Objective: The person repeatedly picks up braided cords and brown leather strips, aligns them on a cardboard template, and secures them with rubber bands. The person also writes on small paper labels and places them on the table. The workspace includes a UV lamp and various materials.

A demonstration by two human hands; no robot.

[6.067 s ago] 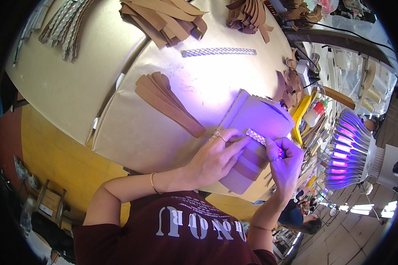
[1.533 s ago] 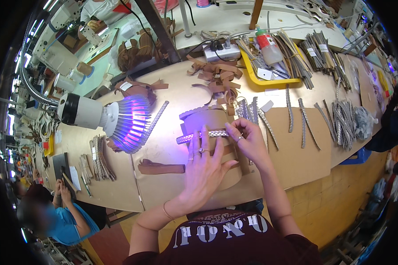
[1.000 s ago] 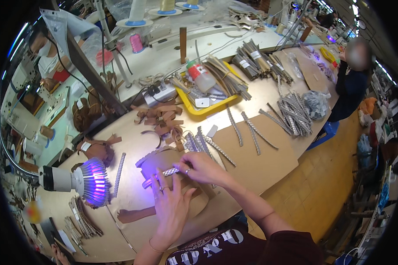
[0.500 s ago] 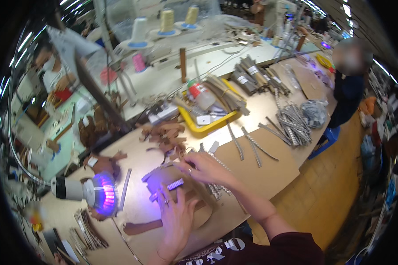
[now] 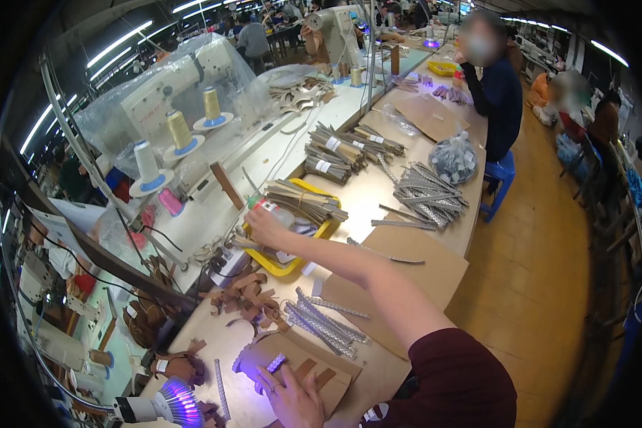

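Note:
My left hand (image 5: pixel 296 401) lies flat with its fingers stretched over a tan, flat panel (image 5: pixel 340 371) with a scalloped edge. Its fingertips rest beside a short braided strip (image 5: pixel 276 362) on that panel, under purple light. Farther off, my right hand (image 5: pixel 269 227) is at the left part of the yellow tray (image 5: pixel 282 269), up against a plastic bottle (image 5: pixel 284 215) with a red label and green cap. Its fingers are partly hidden, so whether they grip the bottle cannot be made out. Tan strip bundles (image 5: pixel 307 200) share the tray.
Braided strips (image 5: pixel 324 324) lie past the panel, with brown scraps (image 5: pixel 246 298) to their left. A glowing lamp (image 5: pixel 182 403) stands at the lower left. Thread cones (image 5: pixel 180 132) stand on the white bench. Beyond the grey strip pile (image 5: pixel 429 196), a person (image 5: pixel 496 107) sits on a blue stool (image 5: pixel 501 187).
My right hand has left the panel's far edge and reached out to the bottle in the yellow tray. My left hand stays on the panel. The view has turned toward the right.

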